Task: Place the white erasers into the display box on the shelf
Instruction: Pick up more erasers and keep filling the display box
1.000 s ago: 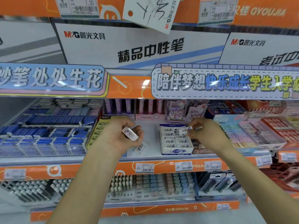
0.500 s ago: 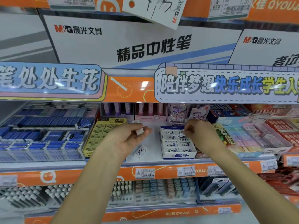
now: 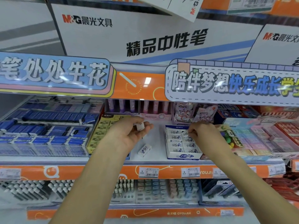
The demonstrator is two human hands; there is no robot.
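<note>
**Both hands at the eraser box on the middle shelf**

Head view: two bare forearms rise from the bottom edge toward the centre of the frame. The left hand (image 3: 129,135) sits just left of centre, palm turned partly upward, fingers curled loosely around a white eraser (image 3: 140,126) that stands near the fingertips; thumb and fingers cradle it rather than clamp it. The right hand (image 3: 203,132) is right of centre, knuckles toward the camera, wrist bent down over the back rows of the display box (image 3: 184,156). Its fingertips pinch a second white eraser (image 3: 185,134), tilted, touching or just above the erasers already packed there.

The display box stands on the white shelf (image 3: 155,152) in the centre, open-topped, filled with two columns of wrapped erasers. One loose eraser (image 3: 144,150) lies on the bare shelf between the two forearms, left of the box, angled.

The right hand covers the upper right corner of the box, so how full that corner is cannot be told. Whether the pinched eraser has seated in its slot is unclear. The left forearm hides the front of the yellow box (image 3: 98,135) beside it. Printing on the eraser wrappers is small and blurred. The blue packs (image 3: 40,131) at left and the pastel packs (image 3: 258,138) at right are soft at the frame edges, and the right-hand banner is cut off
</note>
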